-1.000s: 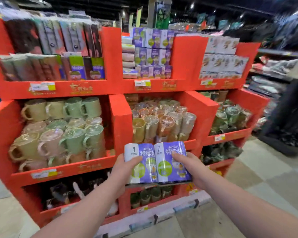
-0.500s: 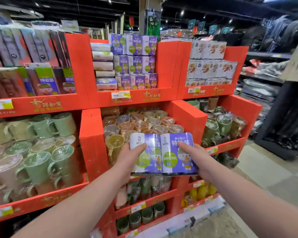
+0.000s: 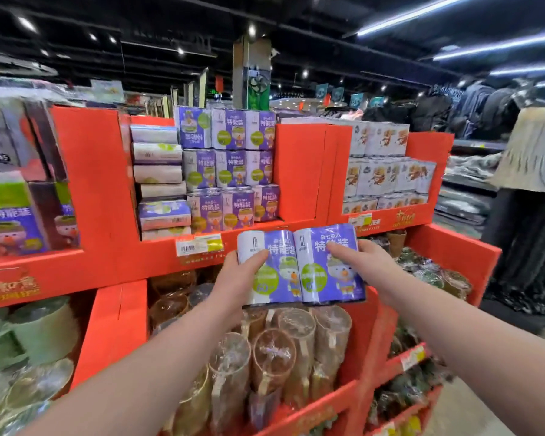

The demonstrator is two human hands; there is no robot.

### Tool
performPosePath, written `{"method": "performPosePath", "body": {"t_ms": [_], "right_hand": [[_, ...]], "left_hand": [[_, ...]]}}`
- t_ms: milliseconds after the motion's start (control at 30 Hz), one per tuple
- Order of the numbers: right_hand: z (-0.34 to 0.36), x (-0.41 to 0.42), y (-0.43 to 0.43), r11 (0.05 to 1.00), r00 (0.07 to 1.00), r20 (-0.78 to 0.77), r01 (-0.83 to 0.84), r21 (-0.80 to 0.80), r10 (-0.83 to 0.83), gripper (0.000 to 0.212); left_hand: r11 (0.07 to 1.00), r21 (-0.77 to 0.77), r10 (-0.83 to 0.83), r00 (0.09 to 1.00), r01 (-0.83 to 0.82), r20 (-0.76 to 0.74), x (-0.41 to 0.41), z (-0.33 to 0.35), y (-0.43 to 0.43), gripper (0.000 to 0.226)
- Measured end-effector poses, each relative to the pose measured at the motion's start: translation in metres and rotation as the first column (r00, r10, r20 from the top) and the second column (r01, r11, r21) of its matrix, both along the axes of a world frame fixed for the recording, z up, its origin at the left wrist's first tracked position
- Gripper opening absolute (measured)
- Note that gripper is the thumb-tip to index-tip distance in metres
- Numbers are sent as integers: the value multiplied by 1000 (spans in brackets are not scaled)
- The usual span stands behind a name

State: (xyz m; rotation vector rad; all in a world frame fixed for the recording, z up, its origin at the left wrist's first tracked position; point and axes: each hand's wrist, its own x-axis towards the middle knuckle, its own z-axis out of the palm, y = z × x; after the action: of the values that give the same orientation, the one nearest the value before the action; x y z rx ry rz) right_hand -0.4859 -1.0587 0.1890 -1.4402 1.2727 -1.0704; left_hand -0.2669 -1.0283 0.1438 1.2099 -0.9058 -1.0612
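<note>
Head view puts the pack (image 3: pixel 299 265) at the centre of the frame, held at both ends. The left hand (image 3: pixel 233 278) wraps its left end with the thumb across the front, and the right hand (image 3: pixel 367 267) clasps the right end, fingers (image 3: pixel 340 250) curled onto the face. The pack's long axis runs left to right. A stack (image 3: pixel 230 171) of like packs sits up and left of it on the shelf (image 3: pixel 299 184), with a bare slot straight above the pack. Both hands are equally near, so the likely move is up and forward over the shelf lip. Cups (image 3: pixel 283 357) stand just below.
</note>
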Motion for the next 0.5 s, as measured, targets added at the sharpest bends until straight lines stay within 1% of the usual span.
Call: {"method": "performPosePath", "body": {"t_ms": [100,233,267,333,433,500], "right_hand": [[5,21,-35,999,1000,-10,-8,-33,8,41],[21,45,-84,994,1000,-1,-4,-111,4,35],[28,52,-97,990,1000,-3,-9,-142,8,38],[42,67,-122,977,1000,-21,3,-213,-8,52],[63,87,-156,946,990,-137,-21,-322,-24,69],[73,98,-182,923,961,-275,-80,-376,-29,72]], "left_hand": [[997,-37,63,998,-64,-26,18,6,-29,42],[988,-91,119,990,-125,-72,41,18,-55,36],[984,-104,139,987,-147,-80,48,23,-60,36],[973,-111,196,978,-203,-73,61,31,-68,36],[949,-131,283,958,-287,-54,78,43,-76,33],[929,-155,333,942,-336,-48,87,48,-82,32]]}}
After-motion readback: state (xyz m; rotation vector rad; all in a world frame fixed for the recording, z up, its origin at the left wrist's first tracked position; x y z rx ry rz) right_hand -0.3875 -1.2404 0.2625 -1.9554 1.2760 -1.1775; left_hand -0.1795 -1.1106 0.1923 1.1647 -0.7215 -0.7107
